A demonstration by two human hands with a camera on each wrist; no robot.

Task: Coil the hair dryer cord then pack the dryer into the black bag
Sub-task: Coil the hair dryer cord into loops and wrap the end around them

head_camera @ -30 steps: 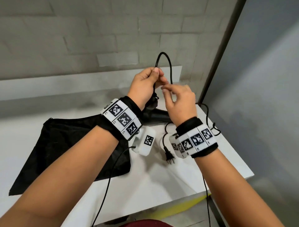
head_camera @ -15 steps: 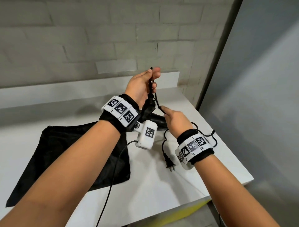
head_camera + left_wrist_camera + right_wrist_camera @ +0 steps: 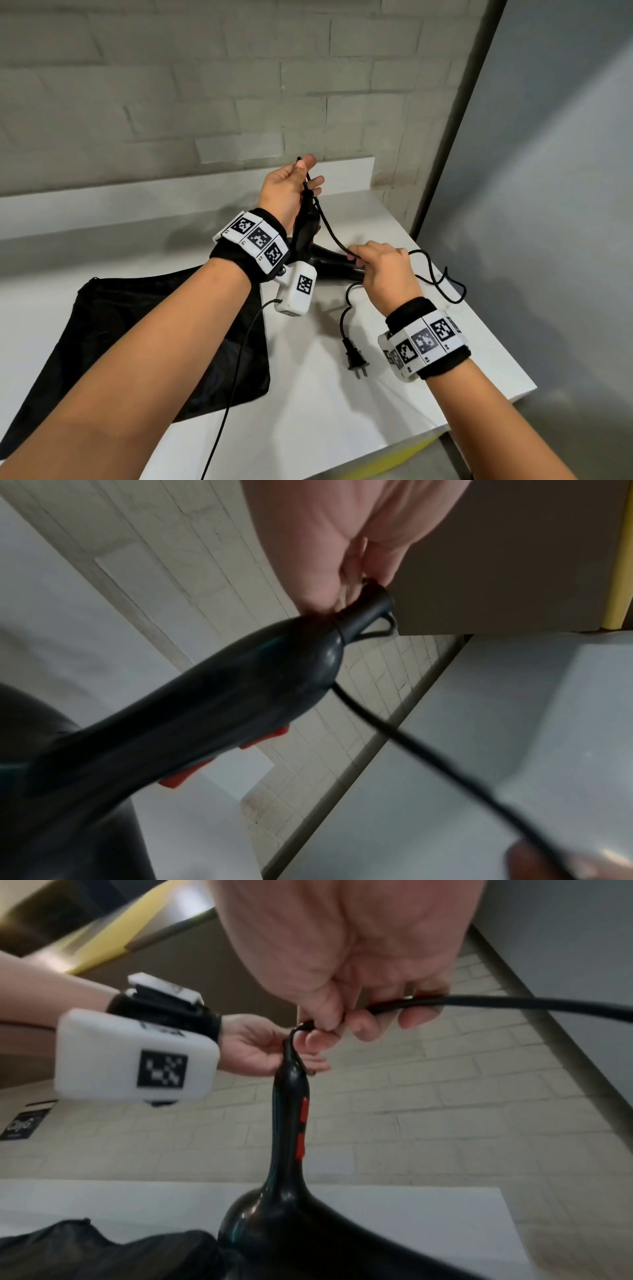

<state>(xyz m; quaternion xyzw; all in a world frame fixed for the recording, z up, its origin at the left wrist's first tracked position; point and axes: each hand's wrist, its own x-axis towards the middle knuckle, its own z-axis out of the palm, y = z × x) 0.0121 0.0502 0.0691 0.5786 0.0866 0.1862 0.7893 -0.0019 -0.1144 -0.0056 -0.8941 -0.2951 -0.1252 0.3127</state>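
black cord (image 3: 328, 224) pinched between both hands

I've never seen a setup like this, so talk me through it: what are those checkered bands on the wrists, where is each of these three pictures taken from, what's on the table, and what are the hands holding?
No machine here: a person works with bare hands. The checkered bands are wrist straps that carry small cameras. The wide picture comes from a camera on the head, looking down; the other two look along each hand from the wrists.

On the white table lies a flat black bag, with a black hair dryer beyond it. The dryer's handle points up.

The left hand pinches the cord just above the handle's end. The right hand grips the same cord lower down. The rest of the cord trails loose on the table, ending in the plug, so the coiling is barely begun and nothing is in the bag yet.
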